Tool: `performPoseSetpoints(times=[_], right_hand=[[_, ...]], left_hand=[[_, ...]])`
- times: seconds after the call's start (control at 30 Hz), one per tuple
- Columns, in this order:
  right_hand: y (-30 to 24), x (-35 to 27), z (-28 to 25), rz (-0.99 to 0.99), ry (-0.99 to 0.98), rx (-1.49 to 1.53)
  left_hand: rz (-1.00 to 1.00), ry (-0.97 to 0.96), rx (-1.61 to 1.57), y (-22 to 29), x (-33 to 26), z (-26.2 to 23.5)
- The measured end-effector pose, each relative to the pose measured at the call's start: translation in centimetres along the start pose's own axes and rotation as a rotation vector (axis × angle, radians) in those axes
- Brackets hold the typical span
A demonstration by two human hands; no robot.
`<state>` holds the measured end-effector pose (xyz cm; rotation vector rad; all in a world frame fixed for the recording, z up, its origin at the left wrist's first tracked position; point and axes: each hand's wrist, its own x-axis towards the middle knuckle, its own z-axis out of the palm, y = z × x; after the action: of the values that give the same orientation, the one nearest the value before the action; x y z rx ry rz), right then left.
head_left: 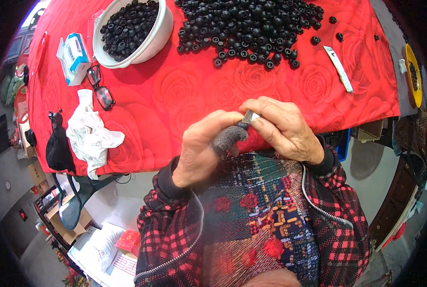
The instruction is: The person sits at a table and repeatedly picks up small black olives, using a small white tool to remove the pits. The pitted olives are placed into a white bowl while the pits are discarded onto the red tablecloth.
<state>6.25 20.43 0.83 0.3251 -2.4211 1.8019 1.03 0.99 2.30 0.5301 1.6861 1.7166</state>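
Note:
Close to my body, at the table's front edge, my two hands meet. Between the fingers of my left hand (200,146) is a small black plastic part (243,125), mostly covered by the fingers. A grey fuzzy piece (229,139) lies against that hand's fingers; whether it is worn or held I cannot make out. My right hand (286,128) pinches a short, flat metal blade (248,116), its edge touching the black part. Beyond them a large heap of round black plastic parts (251,28) spreads over the red rose-patterned tablecloth (194,91).
A white bowl (162,43) of similar black parts stands far left. Nearer are a blue-and-white box (75,58), eyeglasses (101,91), a white cloth (91,129) and a black pouch-like item (58,143). A narrow white packet (338,69) lies right; a yellow tray (412,76) sits beyond.

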Motion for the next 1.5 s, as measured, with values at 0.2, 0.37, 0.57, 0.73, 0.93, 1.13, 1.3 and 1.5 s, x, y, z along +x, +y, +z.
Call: performPoseSetpoints(times=[0.2,0.37,0.57,0.73,0.93,1.13,1.3,1.5], right_hand=[[0.2,0.3,-0.5,-0.038,-0.054,0.003],[0.8,0.2,-0.6,-0.05,-0.083,0.021],[1.5,0.2,-0.6,-0.053,-0.116,0.007],[2.4,-0.1,-0.4,-0.133,-0.207,0.068],[0.5,-0.6,-1.3,-0.088,-0.264,0.259],[0.5,0.7,-1.4,0.052,-0.036,0.097],[0.7,1.0,-0.7,0.024,-0.035,0.067],[-0.2,1.2,-0.7,0.155,-0.016,0.149]], left_hand=[[-0.068,0.004,-0.05,-0.1,0.0,0.1],[-0.129,-0.016,-0.086,-0.3,-0.1,-0.2],[-0.188,-0.038,-0.13,-0.5,-0.1,-0.4],[-0.238,-0.001,-0.255,-1.0,-0.3,-0.5],[-0.104,0.141,-0.245,-1.2,0.3,-1.3],[-0.033,0.174,-0.157,-1.3,0.5,-0.3],[0.026,0.107,-0.047,-0.9,0.7,-0.3],[0.195,0.171,0.185,-1.4,0.5,-0.4]])
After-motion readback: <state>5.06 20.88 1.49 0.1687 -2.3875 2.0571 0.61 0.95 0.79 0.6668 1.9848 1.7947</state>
